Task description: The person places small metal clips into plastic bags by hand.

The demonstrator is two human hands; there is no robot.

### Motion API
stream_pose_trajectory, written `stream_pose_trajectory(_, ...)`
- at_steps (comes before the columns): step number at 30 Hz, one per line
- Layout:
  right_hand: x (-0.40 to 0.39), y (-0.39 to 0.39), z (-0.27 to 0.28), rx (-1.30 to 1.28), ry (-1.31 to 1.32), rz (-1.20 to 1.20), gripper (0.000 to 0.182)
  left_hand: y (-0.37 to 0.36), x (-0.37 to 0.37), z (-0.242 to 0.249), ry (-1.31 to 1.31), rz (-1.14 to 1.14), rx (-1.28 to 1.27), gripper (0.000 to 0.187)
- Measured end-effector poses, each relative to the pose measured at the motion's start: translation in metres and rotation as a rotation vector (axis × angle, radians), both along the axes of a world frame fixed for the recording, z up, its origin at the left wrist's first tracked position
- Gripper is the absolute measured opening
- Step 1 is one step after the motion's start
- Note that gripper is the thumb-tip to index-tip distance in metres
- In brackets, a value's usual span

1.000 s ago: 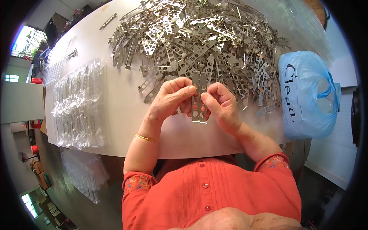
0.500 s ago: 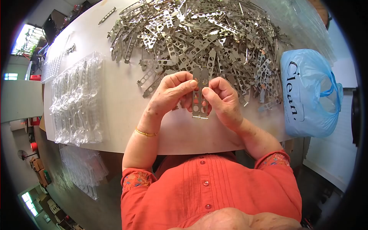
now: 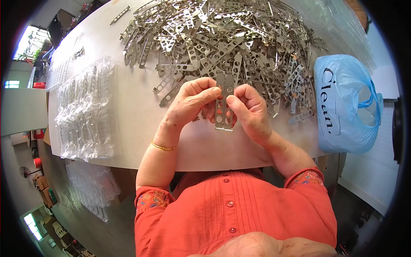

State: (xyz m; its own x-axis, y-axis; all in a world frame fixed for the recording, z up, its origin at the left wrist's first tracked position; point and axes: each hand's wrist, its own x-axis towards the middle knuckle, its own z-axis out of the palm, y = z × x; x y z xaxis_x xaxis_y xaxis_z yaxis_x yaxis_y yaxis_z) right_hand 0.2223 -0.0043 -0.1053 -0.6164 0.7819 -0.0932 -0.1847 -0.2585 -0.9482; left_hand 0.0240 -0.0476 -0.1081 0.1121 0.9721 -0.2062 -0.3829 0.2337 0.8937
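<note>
Two flat metal slot brackets with round holes stand side by side between my hands, long edges together. My left hand (image 3: 193, 102) is closed, its thumb and fingers pinching the left bracket (image 3: 219, 119). On the other side my right hand (image 3: 251, 112) grips the right bracket (image 3: 230, 80), its thumb lying across the front face. Short bent tabs show at the lower ends of both brackets. Just beyond my hands lies a large heap of similar metal brackets (image 3: 214, 47) on the white table (image 3: 141, 124).
Clear plastic trays holding brackets (image 3: 85, 111) are stacked at the left. A blue plastic bag (image 3: 346, 103) sits at the right edge. Clear plastic sheets (image 3: 338, 30) lie at the back right, and a lone bracket (image 3: 120, 15) rests at the back left.
Both brackets have shifted very slightly upward in the view, away from my body. My hands keep the same grip, almost in the same place.
</note>
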Motion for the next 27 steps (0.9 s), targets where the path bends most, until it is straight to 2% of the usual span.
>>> stream_pose_trajectory(20,-0.001,0.0,0.0,0.0,0.01,0.001,0.009,0.0,0.0,0.0,-0.024,-0.007,-0.014,0.019)
stream_pose_trajectory(23,-0.003,-0.002,0.002,0.043,-0.003,-0.042,0.009,-0.002,0.001,0.022,0.108,-0.022,-0.059,0.019)
stream_pose_trajectory(27,-0.003,-0.002,0.001,0.037,-0.016,-0.06,0.008,-0.004,-0.001,0.017,0.11,-0.039,-0.021,0.02)
